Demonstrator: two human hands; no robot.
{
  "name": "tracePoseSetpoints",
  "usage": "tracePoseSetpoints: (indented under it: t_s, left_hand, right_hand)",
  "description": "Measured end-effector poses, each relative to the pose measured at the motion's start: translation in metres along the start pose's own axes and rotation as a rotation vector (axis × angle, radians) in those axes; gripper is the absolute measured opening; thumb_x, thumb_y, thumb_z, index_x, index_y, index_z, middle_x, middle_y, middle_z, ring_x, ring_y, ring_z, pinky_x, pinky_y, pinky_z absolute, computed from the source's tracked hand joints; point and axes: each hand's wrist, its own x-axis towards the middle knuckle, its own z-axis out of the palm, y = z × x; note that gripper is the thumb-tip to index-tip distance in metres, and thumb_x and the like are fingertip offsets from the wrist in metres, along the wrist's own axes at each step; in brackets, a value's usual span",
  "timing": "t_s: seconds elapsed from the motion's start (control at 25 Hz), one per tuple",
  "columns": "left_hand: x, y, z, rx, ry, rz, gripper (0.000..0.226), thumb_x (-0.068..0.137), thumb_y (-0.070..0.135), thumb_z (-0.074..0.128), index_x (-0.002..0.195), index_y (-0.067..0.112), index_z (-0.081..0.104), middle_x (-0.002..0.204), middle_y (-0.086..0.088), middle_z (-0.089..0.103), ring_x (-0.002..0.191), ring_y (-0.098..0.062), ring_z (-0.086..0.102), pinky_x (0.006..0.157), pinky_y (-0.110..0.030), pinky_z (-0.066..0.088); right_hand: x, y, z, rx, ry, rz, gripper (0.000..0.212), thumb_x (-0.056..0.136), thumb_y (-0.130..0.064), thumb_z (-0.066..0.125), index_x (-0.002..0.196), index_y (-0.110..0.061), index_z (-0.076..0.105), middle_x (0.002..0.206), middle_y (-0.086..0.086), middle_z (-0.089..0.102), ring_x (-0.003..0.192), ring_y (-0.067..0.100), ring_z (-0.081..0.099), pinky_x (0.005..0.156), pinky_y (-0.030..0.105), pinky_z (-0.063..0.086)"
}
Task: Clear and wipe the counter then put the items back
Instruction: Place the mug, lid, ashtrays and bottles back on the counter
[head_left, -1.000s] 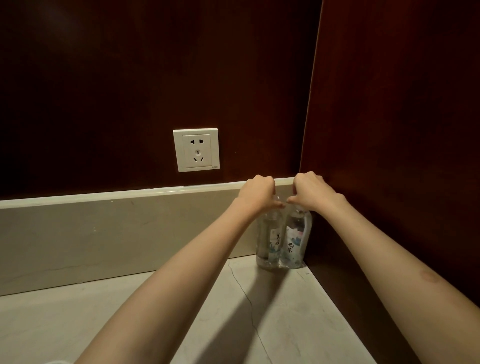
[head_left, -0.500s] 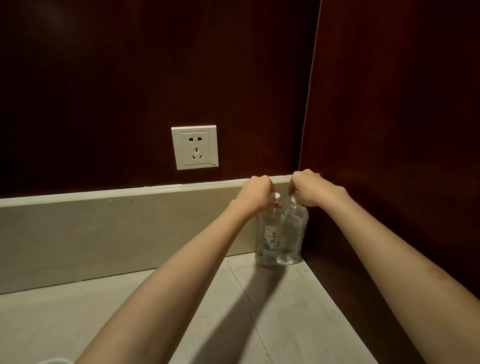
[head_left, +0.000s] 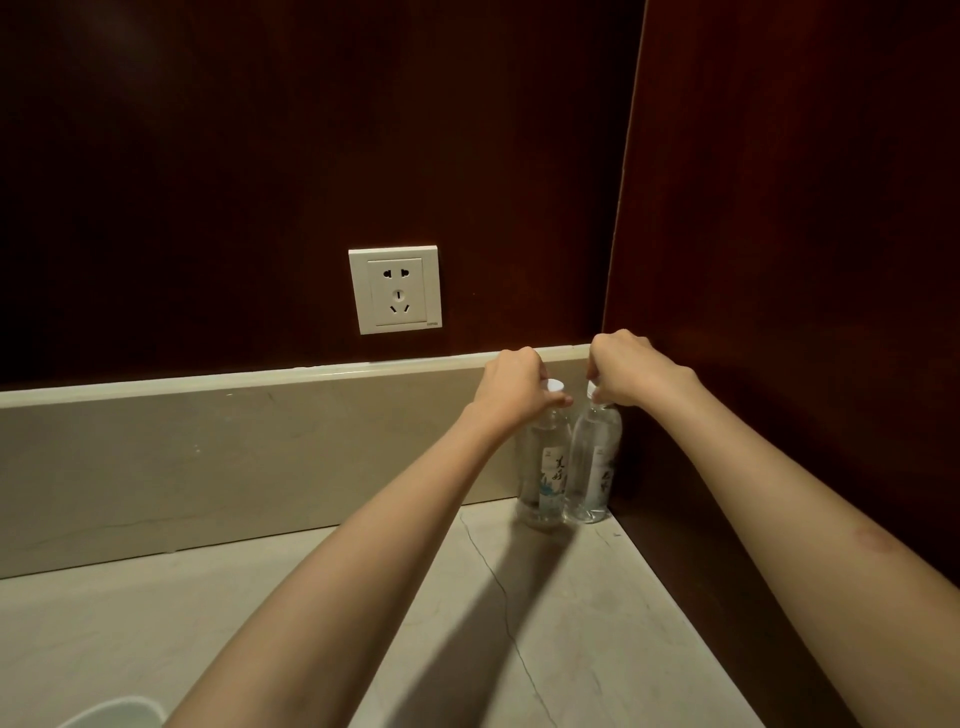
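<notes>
Two clear water bottles with white caps stand upright side by side in the far right corner of the pale marble counter (head_left: 571, 623). My left hand (head_left: 514, 387) grips the neck of the left bottle (head_left: 543, 470), whose cap shows beside my fingers. The top of the right bottle (head_left: 592, 467) is gripped by my right hand (head_left: 626, 371), and my fingers mostly hide its cap. Both bottles rest on the counter, close to the backsplash and the side panel.
A beige stone backsplash (head_left: 234, 452) runs along the back, with a white wall socket (head_left: 396, 290) above it on the dark wood wall. A dark wood panel (head_left: 805, 260) closes the right side. A white rounded rim (head_left: 111, 713) shows at the bottom left edge.
The two bottles have come down onto the counter and stand straighter. Both hands still hold the bottle tops; the right bottle's label has turned.
</notes>
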Motion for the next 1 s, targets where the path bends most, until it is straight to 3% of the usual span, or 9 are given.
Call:
tracePoseSetpoints:
  t_s: [0.2, 0.32, 0.6, 0.68, 0.8, 1.0]
  left_hand:
    - [-0.002, 0.002, -0.004, 0.021, -0.029, 0.018, 0.048, 0.077, 0.043, 0.075, 0.106, 0.006, 0.069, 0.101, -0.008, 0.07, 0.094, -0.02, 0.063, 0.074, -0.031, 0.05]
    - [-0.007, 0.002, -0.01, 0.034, -0.059, 0.029, 0.052, 0.079, 0.043, 0.073, 0.115, 0.007, 0.065, 0.11, -0.008, 0.068, 0.101, -0.022, 0.061, 0.081, -0.033, 0.05]
    - [-0.03, -0.014, -0.046, 0.251, -0.21, 0.007, 0.057, 0.077, 0.047, 0.073, 0.119, 0.01, 0.063, 0.115, -0.006, 0.067, 0.105, -0.024, 0.061, 0.086, -0.037, 0.051]
    - [-0.041, -0.026, -0.057, 0.311, -0.25, -0.009, 0.05, 0.075, 0.046, 0.074, 0.111, 0.011, 0.068, 0.109, -0.006, 0.069, 0.1, -0.024, 0.062, 0.082, -0.035, 0.052]
    - [-0.065, -0.051, -0.075, 0.334, -0.297, -0.073, 0.042, 0.074, 0.043, 0.075, 0.104, 0.014, 0.07, 0.104, -0.004, 0.07, 0.096, -0.025, 0.063, 0.08, -0.035, 0.052]
    - [-0.12, -0.097, -0.107, 0.37, -0.334, -0.158, 0.041, 0.076, 0.042, 0.074, 0.111, 0.022, 0.066, 0.113, -0.001, 0.066, 0.103, -0.025, 0.061, 0.08, -0.031, 0.046]
  right_hand:
    - [-0.008, 0.001, 0.004, 0.034, 0.03, 0.007, 0.032, 0.087, -0.008, 0.064, 0.118, -0.005, 0.06, 0.114, 0.015, 0.06, 0.102, 0.031, 0.06, 0.085, 0.039, 0.054]
    - [-0.015, 0.0, 0.001, 0.03, -0.008, -0.009, 0.036, 0.088, -0.012, 0.065, 0.123, -0.007, 0.059, 0.118, 0.014, 0.06, 0.105, 0.03, 0.059, 0.083, 0.034, 0.051]
    - [-0.034, -0.021, -0.017, 0.017, 0.054, -0.053, 0.033, 0.086, -0.026, 0.065, 0.115, -0.011, 0.062, 0.11, 0.009, 0.064, 0.099, 0.026, 0.061, 0.081, 0.037, 0.052]
    - [-0.042, -0.032, -0.017, 0.012, 0.051, -0.089, 0.03, 0.085, -0.03, 0.064, 0.11, -0.014, 0.065, 0.104, 0.006, 0.066, 0.095, 0.024, 0.062, 0.081, 0.038, 0.053]
    - [-0.053, -0.055, -0.012, 0.026, -0.026, -0.152, 0.029, 0.083, -0.033, 0.066, 0.107, -0.017, 0.068, 0.102, 0.0, 0.068, 0.092, 0.02, 0.063, 0.08, 0.037, 0.054]
    - [-0.069, -0.11, -0.001, 0.041, -0.136, -0.262, 0.035, 0.08, -0.04, 0.069, 0.111, -0.024, 0.066, 0.112, 0.0, 0.067, 0.102, 0.022, 0.062, 0.088, 0.038, 0.051]
